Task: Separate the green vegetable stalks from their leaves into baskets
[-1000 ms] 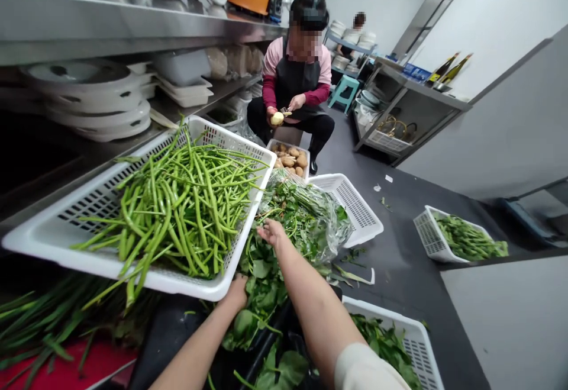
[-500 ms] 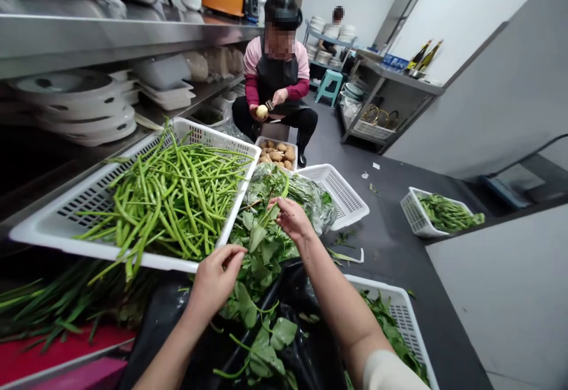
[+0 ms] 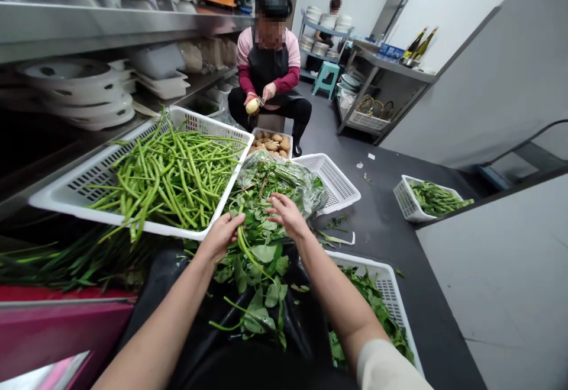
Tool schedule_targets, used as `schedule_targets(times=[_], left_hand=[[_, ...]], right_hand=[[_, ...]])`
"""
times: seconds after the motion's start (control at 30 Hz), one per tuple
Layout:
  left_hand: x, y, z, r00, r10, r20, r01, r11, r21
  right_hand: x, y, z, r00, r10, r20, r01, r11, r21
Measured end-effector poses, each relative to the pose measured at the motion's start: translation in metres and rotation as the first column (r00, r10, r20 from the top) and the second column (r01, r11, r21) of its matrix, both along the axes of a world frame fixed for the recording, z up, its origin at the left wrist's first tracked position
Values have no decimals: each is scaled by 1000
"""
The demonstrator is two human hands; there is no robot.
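My left hand pinches a green stem that curves down over the leafy greens. To its right, my right hand has its fingers apart above the leaves, holding nothing. Leafy greens lie heaped in front of me, some on black plastic. At the left, a white basket holds a pile of long green stems. Behind my hands is a clear plastic bag with more greens.
A person peels a potato behind a crate of potatoes. White baskets stand beyond the bag, at lower right and far right. A steel shelf runs along the left.
My left hand has taken hold of a stem, while my right hand, earlier pinching a stem, has opened. The view has shifted slightly.
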State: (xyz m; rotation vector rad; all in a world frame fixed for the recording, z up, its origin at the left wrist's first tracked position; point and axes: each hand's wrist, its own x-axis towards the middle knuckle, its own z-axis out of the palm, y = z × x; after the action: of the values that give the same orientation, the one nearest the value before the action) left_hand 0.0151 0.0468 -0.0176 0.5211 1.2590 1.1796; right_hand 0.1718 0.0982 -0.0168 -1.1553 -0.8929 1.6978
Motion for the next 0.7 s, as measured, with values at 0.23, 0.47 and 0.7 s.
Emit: schedule_targets(times=[0.23, 0.47, 0.7], left_hand=[[-9, 3, -7, 989, -15, 148, 25, 997, -70], [2, 0, -6, 970, 4, 244, 19, 996, -92], [4, 5, 1, 918, 76, 388, -16, 988, -156]], right_hand=[[19, -56, 13, 814, 476, 332, -560, 793, 238], [-2, -66, 4, 841, 462, 281, -522, 831, 194], [6, -69, -1, 904, 426, 10, -425, 903, -56]])
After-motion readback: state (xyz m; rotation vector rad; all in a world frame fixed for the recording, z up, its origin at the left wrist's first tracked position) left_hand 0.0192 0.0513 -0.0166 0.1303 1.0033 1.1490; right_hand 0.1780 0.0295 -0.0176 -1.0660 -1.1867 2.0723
